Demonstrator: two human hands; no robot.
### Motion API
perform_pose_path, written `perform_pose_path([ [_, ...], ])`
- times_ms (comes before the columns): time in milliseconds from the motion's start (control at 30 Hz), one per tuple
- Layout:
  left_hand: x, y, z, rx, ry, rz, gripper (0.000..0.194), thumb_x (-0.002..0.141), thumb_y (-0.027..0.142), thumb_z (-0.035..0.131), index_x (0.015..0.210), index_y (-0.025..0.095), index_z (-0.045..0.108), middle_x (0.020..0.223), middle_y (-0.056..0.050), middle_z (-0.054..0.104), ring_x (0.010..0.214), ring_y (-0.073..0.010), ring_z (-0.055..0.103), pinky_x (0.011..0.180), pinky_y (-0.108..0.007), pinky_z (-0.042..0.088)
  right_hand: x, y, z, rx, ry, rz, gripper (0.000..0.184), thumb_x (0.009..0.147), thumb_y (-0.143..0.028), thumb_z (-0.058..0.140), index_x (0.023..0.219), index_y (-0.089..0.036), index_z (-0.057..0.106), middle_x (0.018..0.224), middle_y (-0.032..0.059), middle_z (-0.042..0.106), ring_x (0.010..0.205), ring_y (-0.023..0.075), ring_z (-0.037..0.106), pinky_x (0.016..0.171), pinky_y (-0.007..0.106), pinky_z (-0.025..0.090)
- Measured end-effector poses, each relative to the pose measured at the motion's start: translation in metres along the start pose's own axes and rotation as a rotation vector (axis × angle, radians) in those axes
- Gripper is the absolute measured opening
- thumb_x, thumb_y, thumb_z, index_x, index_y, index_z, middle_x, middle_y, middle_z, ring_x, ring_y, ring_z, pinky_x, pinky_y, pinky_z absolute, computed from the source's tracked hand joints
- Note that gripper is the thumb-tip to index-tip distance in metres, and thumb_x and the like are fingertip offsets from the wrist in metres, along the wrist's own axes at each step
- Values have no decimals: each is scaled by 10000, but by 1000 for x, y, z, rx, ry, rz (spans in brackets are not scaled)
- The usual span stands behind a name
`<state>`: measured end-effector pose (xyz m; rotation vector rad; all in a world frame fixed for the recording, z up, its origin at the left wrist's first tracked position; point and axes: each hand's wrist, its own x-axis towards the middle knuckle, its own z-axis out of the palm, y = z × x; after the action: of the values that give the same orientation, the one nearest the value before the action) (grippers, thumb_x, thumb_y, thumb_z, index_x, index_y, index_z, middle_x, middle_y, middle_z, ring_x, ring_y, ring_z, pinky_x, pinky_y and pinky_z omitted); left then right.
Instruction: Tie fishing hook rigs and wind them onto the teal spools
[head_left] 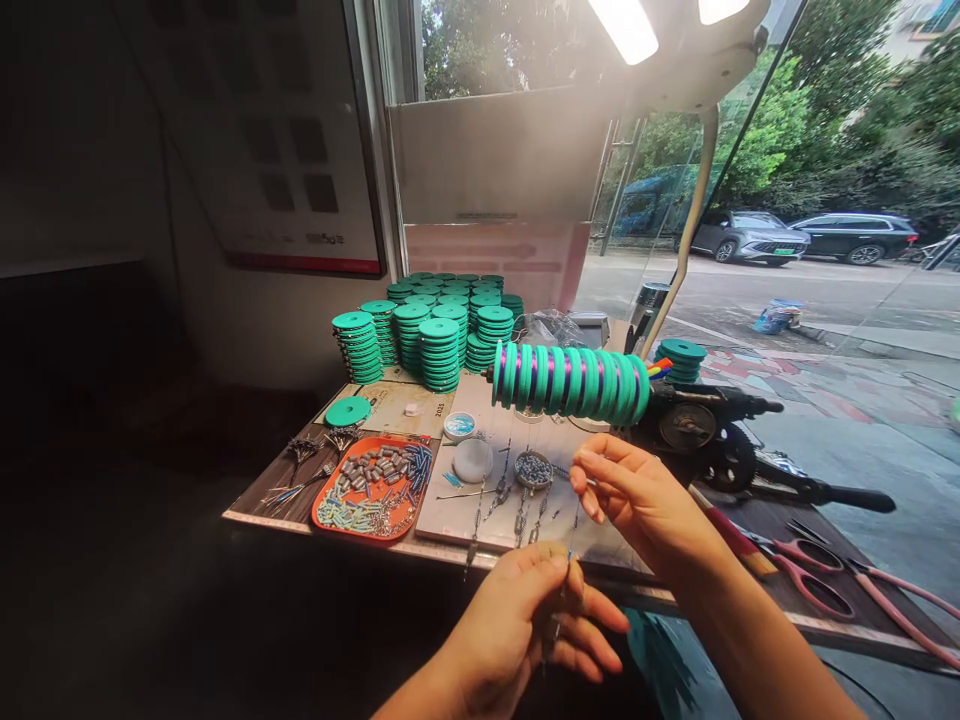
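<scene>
Fine line pinched between two hands, front of bench

Left hand (525, 610) low, just in front of the bench's (427, 548) front edge; thumb and forefinger closed on a fine line (576, 518), a small blue piece at the pinch, other fingers spread. Right hand (626, 490) higher, over the right part of the pale board (442, 515) — grip narrow, fingertips together on the same line. The line runs between the hands, near the middle of the front edge.

Behind the right hand, a row of green spools (570, 383) wound with purple sits on a hand-cranked winder (686, 427) toward the right side. On the board: a round dish of dark beads (534, 469), a white round lid (472, 460), a small tub of blue bits (460, 426), several weighted lines hanging across its front.

Orange tray (324, 512) of mixed small parts by the front edge, near the left corner. Stacked green discs (439, 355) at the back left. Pink-handled scissors (814, 590) at the front right — well apart from the tray.
</scene>
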<state>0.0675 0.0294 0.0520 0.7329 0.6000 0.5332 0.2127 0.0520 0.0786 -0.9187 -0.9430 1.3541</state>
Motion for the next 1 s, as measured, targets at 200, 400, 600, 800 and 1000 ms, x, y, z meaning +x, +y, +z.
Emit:
perform_pose_path([
  [200, -1, 2, 1, 12, 10, -19, 272, 788, 385, 429, 675, 139, 448, 681, -75, 642, 446, -95, 576, 441, -173, 388, 1, 0, 0, -9, 6, 1, 207, 694, -308, 659, 640, -159, 525, 568, -16, 567, 435, 60, 451, 419, 174, 327],
  [400, -2, 2, 1, 9, 7, -33, 269, 784, 387, 440, 670, 143, 446, 674, -69, 647, 445, -95, 576, 452, -178, 381, 1, 0, 1, -19, 12, 5, 212, 685, -317, 664, 642, -163, 524, 572, -14, 566, 437, 66, 450, 411, 181, 323],
  [600, 0, 1, 0, -20, 19, -24, 278, 804, 407, 405, 792, 140, 482, 677, -79, 654, 472, -106, 586, 492, -197, 384, 1, 0, -1, -4, 13, -2, 187, 712, -294, 645, 651, -164, 524, 568, -22, 559, 442, 60, 459, 422, 173, 338],
  [800, -2, -7, -5, -45, 5, -25, 247, 807, 387, 393, 771, 146, 438, 680, -95, 660, 497, -131, 607, 519, -223, 391, 2, -1, -2, -15, 37, -2, 207, 682, -308, 669, 639, -164, 526, 564, -20, 560, 441, 64, 458, 419, 180, 338],
  [1000, -4, -10, -8, -77, 10, -29, 225, 785, 375, 429, 728, 160, 397, 667, -98, 667, 496, -142, 613, 514, -229, 392, 3, 0, -1, -33, 41, -4, 226, 668, -327, 675, 632, -164, 522, 562, -16, 557, 435, 67, 451, 413, 187, 333],
])
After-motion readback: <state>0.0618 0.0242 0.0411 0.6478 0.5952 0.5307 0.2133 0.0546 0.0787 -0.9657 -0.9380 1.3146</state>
